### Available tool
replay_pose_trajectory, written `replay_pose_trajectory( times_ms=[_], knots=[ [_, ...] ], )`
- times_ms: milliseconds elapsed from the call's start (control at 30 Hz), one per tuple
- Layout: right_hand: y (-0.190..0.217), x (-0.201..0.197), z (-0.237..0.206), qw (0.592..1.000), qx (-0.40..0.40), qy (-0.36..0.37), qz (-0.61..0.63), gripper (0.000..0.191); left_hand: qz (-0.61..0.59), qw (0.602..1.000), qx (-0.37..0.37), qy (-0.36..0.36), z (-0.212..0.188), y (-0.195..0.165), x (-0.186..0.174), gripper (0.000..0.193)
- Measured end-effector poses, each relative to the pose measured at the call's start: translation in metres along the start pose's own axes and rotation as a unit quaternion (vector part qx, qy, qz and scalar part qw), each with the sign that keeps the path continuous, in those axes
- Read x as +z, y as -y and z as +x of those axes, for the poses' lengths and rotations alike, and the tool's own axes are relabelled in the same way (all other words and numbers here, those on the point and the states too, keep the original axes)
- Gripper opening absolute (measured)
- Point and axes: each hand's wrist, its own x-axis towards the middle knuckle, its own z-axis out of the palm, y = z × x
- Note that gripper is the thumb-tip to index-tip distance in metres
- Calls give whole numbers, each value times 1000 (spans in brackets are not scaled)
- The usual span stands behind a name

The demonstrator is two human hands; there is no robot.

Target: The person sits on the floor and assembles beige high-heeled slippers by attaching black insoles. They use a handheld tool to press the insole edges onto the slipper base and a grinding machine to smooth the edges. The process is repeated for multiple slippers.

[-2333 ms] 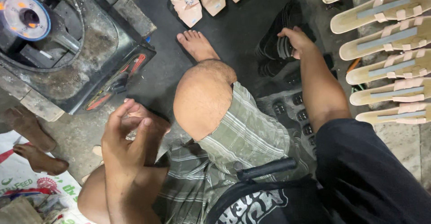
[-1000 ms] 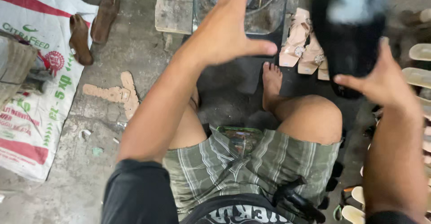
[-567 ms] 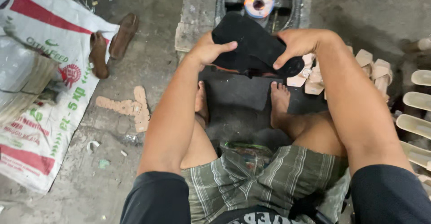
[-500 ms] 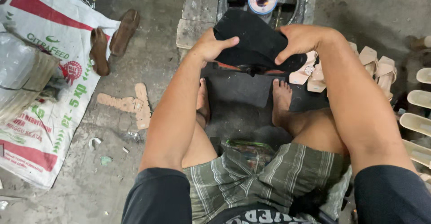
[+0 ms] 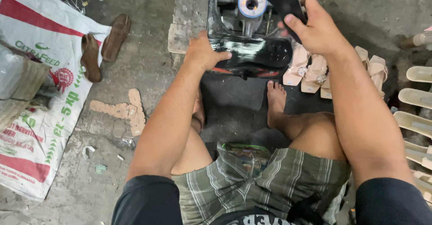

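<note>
I sit on the floor facing a black machine [image 5: 252, 49] with a round spinning head [image 5: 252, 2] at its top. My right hand [image 5: 315, 24] is shut on a black shoe sole [image 5: 281, 0] and holds it up beside that round head. My left hand [image 5: 202, 51] rests on the machine's front left edge, fingers curled over it, holding nothing loose. My bare feet lie on a dark mat [image 5: 234, 103] just in front of the machine.
Beige sandal uppers [image 5: 315, 69] lie right of the machine, and a row of pale soles [image 5: 416, 99] runs along the right edge. A printed white sack [image 5: 31, 94], brown sandals [image 5: 103, 45] and a cut-out scrap [image 5: 121, 110] lie on the concrete at left.
Both hands held the black sole over the machine before. Now my left hand has let go and dropped onto the machine's front, while my right hand has raised the sole to the round head.
</note>
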Motion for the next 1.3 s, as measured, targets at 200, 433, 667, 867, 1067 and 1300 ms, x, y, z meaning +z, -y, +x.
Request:
replay_pose_trajectory(
  times_ms=[200, 433, 667, 867, 1067, 1300],
  knots=[
    [-18, -8, 10, 983, 40, -79, -163, 31, 62, 997, -51, -19, 4, -12, -10, 101],
    [-17, -2, 20, 933, -115, -128, -315, 71, 33, 991, 2, -131, 21, -27, -15, 79],
    [-19, -3, 23, 928, -73, -135, -340, 75, -34, 981, 121, -146, 28, -55, 4, 78],
    [-14, -17, 6, 945, -80, -121, -295, 75, -77, 958, 264, -76, 30, -58, 7, 56],
    [3, -19, -8, 956, -106, -34, -273, 75, 0, 935, 353, -34, 27, -49, -12, 50],
    [-7, -21, -3, 943, -143, -81, -289, 86, 8, 959, 259, -116, 27, -38, -17, 41]
  ],
)
